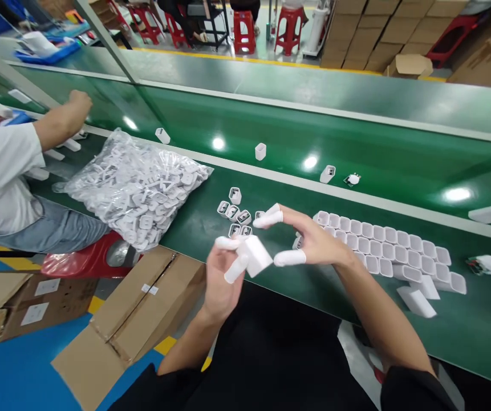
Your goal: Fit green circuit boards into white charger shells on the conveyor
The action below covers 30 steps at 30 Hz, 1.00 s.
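Observation:
A white plastic housing (pixel 255 256) is pinched between the thumb and finger of my left hand (pixel 222 282). White finger covers sit on the fingertips of both hands. To the right of the housing, my right hand (pixel 316 242) is open, its thumb and fingers spread and nothing between them. Just beyond my hands stand several housings (pixel 233 212) with dark parts visible inside. My right forearm passes in front of rows of hollow white housings (pixel 388 234), and the hand hides part of them. Two more housings (pixel 417 301) lie on their sides by those rows.
A clear bag of small white parts (pixel 136 182) lies on the green bench (pixel 189 231) to the left. Beyond it a co-worker's arm (pixel 63 117) reaches over the bench. Circuit boards with white pieces (pixel 486 264) lie far right. Cardboard boxes (pixel 142 305) stand on the floor.

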### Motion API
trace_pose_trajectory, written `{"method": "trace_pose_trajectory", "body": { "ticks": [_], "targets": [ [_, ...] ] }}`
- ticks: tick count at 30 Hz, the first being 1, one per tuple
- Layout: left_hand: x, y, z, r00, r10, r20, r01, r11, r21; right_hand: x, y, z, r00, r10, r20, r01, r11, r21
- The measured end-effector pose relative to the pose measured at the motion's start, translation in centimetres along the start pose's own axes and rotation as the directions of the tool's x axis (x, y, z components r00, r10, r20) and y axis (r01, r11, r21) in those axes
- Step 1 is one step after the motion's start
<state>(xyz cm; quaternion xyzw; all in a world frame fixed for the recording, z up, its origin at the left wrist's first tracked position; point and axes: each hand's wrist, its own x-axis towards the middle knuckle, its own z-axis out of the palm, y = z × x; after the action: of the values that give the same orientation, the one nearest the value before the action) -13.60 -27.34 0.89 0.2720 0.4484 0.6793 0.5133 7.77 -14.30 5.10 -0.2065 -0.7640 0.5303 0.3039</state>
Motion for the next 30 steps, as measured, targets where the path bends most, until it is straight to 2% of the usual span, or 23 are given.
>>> {"method": "trace_pose_trajectory", "body": {
  "ticks": [1,3,4,5,6,7,9,11,14,16,17,18,20,21,22,23,24,25,26,27,28,30],
  "targets": [
    [0.9,0.1,-1.8,0.984,0.168,-0.053,-0.162,0.981,0.103,1.5,0.7,-0.5,1.000,0.014,-0.026,-0.016,0.996,-0.089],
    [3.2,-0.2,-5.4,0.876,0.477,-0.070,-0.416,0.822,0.390,5.3,2.9,-2.0,0.986,0.078,-0.147,-0.123,0.937,-0.326],
    [4.4,-0.5,-7.0,0.830,0.558,-0.028,-0.460,0.712,0.531,7.5,4.2,-2.9,0.966,0.119,-0.230,-0.213,0.872,-0.441],
    [5.6,-0.9,-8.4,0.806,0.592,0.019,-0.463,0.609,0.644,9.8,5.7,-3.8,0.937,0.183,-0.296,-0.324,0.771,-0.548],
    [6.8,-1.4,-9.6,0.806,0.589,0.059,-0.441,0.530,0.725,12.1,7.1,-4.7,0.900,0.259,-0.349,-0.430,0.656,-0.620],
    [7.7,-2.0,-10.4,0.821,0.565,0.084,-0.410,0.480,0.775,14.4,8.5,-5.4,0.877,0.284,-0.387,-0.477,0.607,-0.635],
    [9.1,-3.0,-11.3,0.850,0.518,0.096,-0.367,0.451,0.814,18.5,11.0,-6.1,0.848,0.304,-0.435,-0.529,0.552,-0.645],
    [9.7,-3.7,-11.5,0.865,0.494,0.091,-0.352,0.468,0.811,21.7,12.7,-6.1,0.832,0.309,-0.461,-0.553,0.533,-0.640],
    [9.8,-4.2,-11.7,0.878,0.464,0.115,-0.357,0.475,0.805,24.9,13.9,-5.5,0.823,0.324,-0.467,-0.566,0.527,-0.633],
    [9.6,-4.1,-12.1,0.861,0.488,0.143,-0.383,0.436,0.815,26.1,13.8,-5.1,0.835,0.331,-0.440,-0.549,0.545,-0.633],
    [9.4,-3.9,-12.3,0.828,0.541,0.148,-0.408,0.400,0.821,26.3,13.5,-5.0,0.847,0.329,-0.418,-0.531,0.561,-0.635],
    [9.3,-3.6,-12.5,0.772,0.619,0.145,-0.438,0.354,0.826,26.4,12.9,-4.9,0.862,0.322,-0.391,-0.506,0.582,-0.637],
    [9.0,-2.5,-12.1,0.622,0.771,0.135,-0.502,0.261,0.824,25.5,11.0,-4.6,0.901,0.294,-0.318,-0.433,0.636,-0.639],
    [8.8,-1.7,-11.5,0.570,0.810,0.138,-0.526,0.230,0.819,24.5,9.7,-4.4,0.922,0.276,-0.273,-0.388,0.665,-0.638],
    [8.6,-0.8,-10.6,0.555,0.819,0.145,-0.538,0.221,0.813,23.1,8.2,-4.1,0.945,0.253,-0.209,-0.328,0.708,-0.625],
    [8.5,0.1,-9.5,0.586,0.795,0.155,-0.542,0.243,0.804,21.4,6.5,-3.6,0.963,0.232,-0.136,-0.266,0.754,-0.600],
    [8.3,1.1,-8.3,0.656,0.736,0.165,-0.532,0.296,0.794,19.5,4.8,-3.1,0.979,0.199,-0.040,-0.188,0.813,-0.552],
    [8.1,1.9,-6.9,0.747,0.641,0.176,-0.509,0.383,0.771,17.3,3.2,-2.5,0.987,0.112,0.116,-0.058,0.920,-0.389],
    [8.0,2.6,-5.6,0.841,0.501,0.205,-0.471,0.490,0.734,15.0,1.7,-1.8,0.973,0.038,0.226,0.012,0.976,-0.219],
    [7.8,3.1,-4.4,0.907,0.340,0.249,-0.412,0.591,0.694,12.8,0.4,-1.3,0.967,-0.004,0.255,0.037,0.992,-0.124],
    [7.7,3.3,-3.3,0.935,0.173,0.309,-0.342,0.671,0.658,10.7,-0.5,-0.9,0.969,-0.031,0.245,0.055,0.994,-0.093],
    [7.3,3.1,-1.6,0.904,-0.094,0.417,-0.217,0.739,0.637,7.2,-1.0,-1.3,0.977,-0.049,0.206,0.079,0.987,-0.138]
  ]
}}
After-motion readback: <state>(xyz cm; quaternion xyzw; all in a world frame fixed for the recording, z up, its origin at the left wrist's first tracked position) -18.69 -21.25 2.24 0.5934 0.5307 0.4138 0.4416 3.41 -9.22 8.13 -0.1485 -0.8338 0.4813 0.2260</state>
